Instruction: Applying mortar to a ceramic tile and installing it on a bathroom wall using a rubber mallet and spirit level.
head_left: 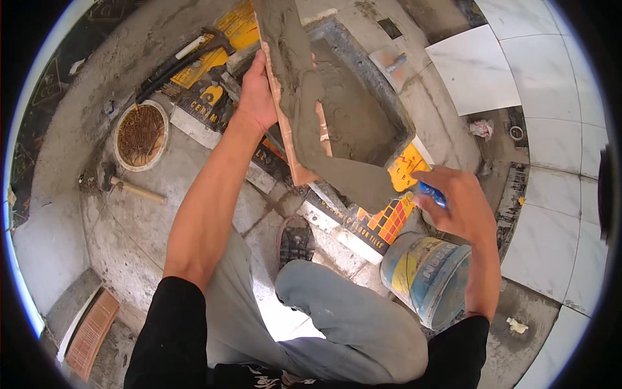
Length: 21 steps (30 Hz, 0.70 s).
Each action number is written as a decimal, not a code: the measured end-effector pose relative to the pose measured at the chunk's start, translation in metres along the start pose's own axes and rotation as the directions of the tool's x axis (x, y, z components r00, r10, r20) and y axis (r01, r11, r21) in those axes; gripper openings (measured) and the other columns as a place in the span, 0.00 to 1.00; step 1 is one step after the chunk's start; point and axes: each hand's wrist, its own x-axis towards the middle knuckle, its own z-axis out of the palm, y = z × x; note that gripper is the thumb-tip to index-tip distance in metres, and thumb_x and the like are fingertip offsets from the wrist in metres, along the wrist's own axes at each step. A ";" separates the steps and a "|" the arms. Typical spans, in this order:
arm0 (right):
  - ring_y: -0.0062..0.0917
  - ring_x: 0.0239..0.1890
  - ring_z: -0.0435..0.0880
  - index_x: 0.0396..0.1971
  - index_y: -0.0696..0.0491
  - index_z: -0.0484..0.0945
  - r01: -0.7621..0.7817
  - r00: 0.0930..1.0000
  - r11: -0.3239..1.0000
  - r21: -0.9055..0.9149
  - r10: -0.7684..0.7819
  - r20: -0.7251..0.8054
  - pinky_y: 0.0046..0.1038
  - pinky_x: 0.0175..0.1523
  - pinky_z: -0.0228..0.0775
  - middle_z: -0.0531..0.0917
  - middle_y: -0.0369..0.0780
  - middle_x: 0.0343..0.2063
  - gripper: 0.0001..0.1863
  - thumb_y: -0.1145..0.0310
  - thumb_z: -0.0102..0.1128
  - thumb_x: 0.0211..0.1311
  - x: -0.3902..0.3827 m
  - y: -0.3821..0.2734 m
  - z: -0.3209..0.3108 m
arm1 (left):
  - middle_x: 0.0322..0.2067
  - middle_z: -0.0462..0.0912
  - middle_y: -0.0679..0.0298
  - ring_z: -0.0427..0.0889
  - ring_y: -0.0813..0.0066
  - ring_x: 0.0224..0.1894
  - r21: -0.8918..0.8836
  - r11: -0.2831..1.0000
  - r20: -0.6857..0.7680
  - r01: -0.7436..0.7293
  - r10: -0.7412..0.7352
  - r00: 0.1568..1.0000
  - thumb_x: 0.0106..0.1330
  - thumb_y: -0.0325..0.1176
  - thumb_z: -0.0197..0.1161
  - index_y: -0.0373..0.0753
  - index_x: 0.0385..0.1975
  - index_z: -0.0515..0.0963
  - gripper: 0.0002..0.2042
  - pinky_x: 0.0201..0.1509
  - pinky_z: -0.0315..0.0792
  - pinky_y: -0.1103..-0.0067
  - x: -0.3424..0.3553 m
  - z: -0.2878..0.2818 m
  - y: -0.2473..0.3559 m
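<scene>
One tile (281,117), coated in mortar (295,84), sits at twelve o'clock in the head view; too steep a tilt (gravity's doing) could shed that mortar. My left hand (258,97), at eleven, clamps the tile's edge; my right hand (463,201), at three, is closed around a blue-handled trowel (366,187).

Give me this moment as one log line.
left hand: holds mortar-coated tile; right hand: holds blue-handled trowel; trough: contains mortar

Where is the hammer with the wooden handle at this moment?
In the head view, the hammer lies on the floor at the left, just below the round tub and left of the person's left forearm.
</scene>
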 end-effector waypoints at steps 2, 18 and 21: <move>0.49 0.33 0.80 0.45 0.58 0.83 -0.006 0.998 1.000 -0.021 0.005 -0.055 0.41 0.40 0.72 0.82 0.49 0.31 0.18 0.66 0.66 0.57 -0.008 0.001 -0.001 | 0.62 0.73 0.46 0.75 0.52 0.62 0.004 1.000 0.019 -0.008 0.008 1.000 0.80 0.53 0.32 0.33 0.69 0.63 0.31 0.68 0.69 0.60 0.001 -0.003 0.001; 0.41 0.34 0.81 0.47 0.57 0.82 -0.024 0.981 0.989 0.144 0.051 -0.188 0.34 0.43 0.73 0.81 0.47 0.33 0.19 0.65 0.69 0.56 -0.012 0.027 0.045 | 0.62 0.74 0.44 0.75 0.51 0.61 0.015 0.999 0.019 -0.040 0.040 0.999 0.81 0.51 0.31 0.33 0.69 0.63 0.30 0.66 0.71 0.60 0.003 -0.014 0.002; 0.38 0.34 0.81 0.48 0.57 0.82 -0.085 0.969 0.966 0.246 0.137 -0.204 0.31 0.42 0.72 0.81 0.45 0.35 0.21 0.69 0.72 0.53 -0.015 0.057 0.060 | 0.62 0.74 0.44 0.75 0.51 0.62 -0.009 1.000 0.049 -0.027 0.028 0.998 0.81 0.51 0.31 0.33 0.69 0.63 0.30 0.67 0.71 0.60 0.002 -0.018 0.008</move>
